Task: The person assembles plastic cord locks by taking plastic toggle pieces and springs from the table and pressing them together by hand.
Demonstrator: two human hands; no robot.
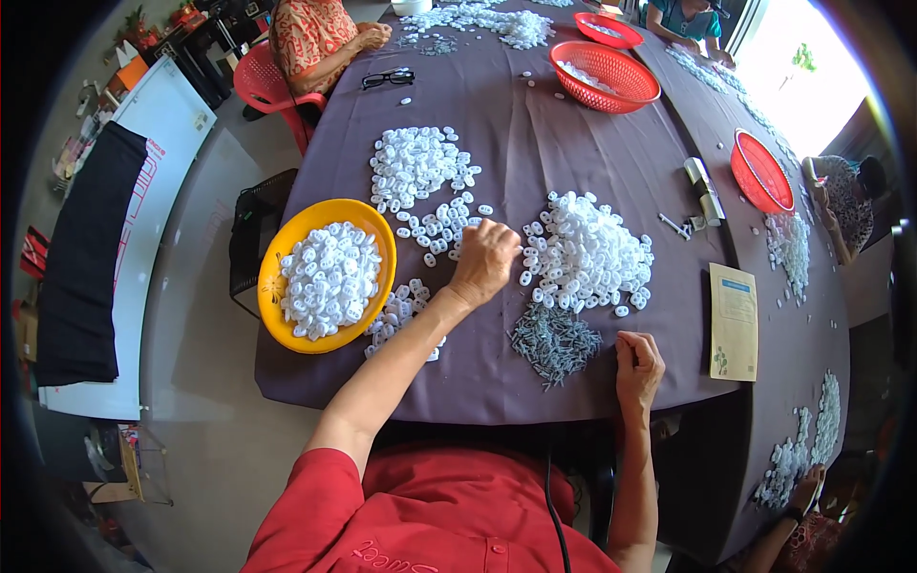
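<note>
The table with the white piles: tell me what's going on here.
A person is handling small parts at a table. The left hand is beside a big white pile, and the right hand is just right of a grey pile. Whether either grip holds a piece can't be made out. A yellow bowl on the left is heaped with white pieces. Other people are around the table too.

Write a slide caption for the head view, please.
Left hand between piles of white oval pieces; right hand beside a heap of small grey pins.
</note>
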